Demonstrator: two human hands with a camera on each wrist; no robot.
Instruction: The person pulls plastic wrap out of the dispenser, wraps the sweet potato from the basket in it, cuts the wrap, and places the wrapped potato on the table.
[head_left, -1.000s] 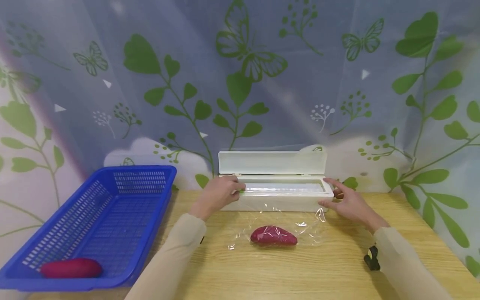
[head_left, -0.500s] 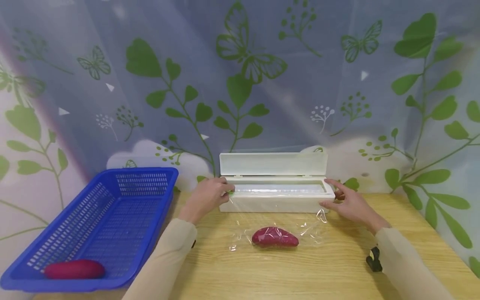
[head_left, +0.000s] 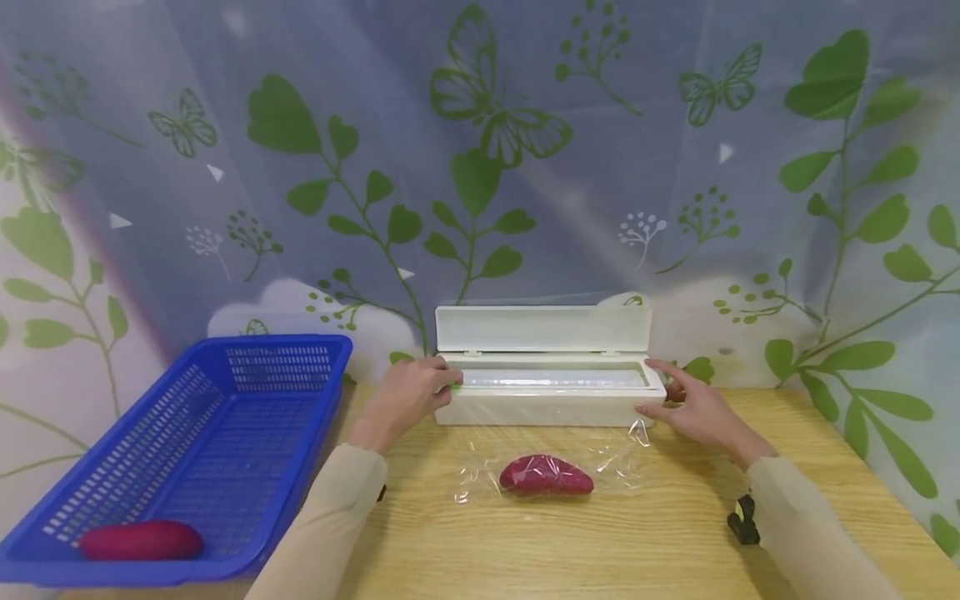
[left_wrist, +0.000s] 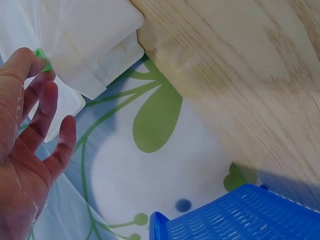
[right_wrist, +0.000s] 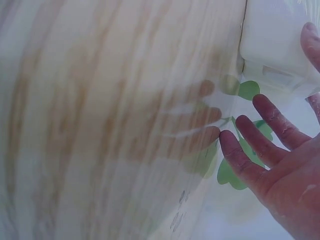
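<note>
A white cling film dispenser [head_left: 547,408] stands at the back of the table with its lid [head_left: 543,329] raised and a roll of film [head_left: 555,377] inside. At the dispenser's left end my left hand [head_left: 405,398] pinches a small green slider [left_wrist: 43,60] between thumb and index finger; the other fingers are loosely bent. My right hand [head_left: 693,407] holds the right end between thumb and index finger, its remaining fingers [right_wrist: 245,160] stretched out behind. Clear film [head_left: 480,475] runs from the dispenser's front over a purple-red sweet potato [head_left: 546,475] on the table.
On the left stands a blue plastic basket [head_left: 300,467] with another purple-red sweet potato [head_left: 141,541] in its near end. Right behind the dispenser hangs a curtain [head_left: 570,233] printed with leaves and butterflies. The wooden table [head_left: 570,550] reaches toward me.
My left hand has moved left along the dispenser with the green slider, reaching its left end. The right hand has kept its hold, and the sweet potato under the film lies still.
</note>
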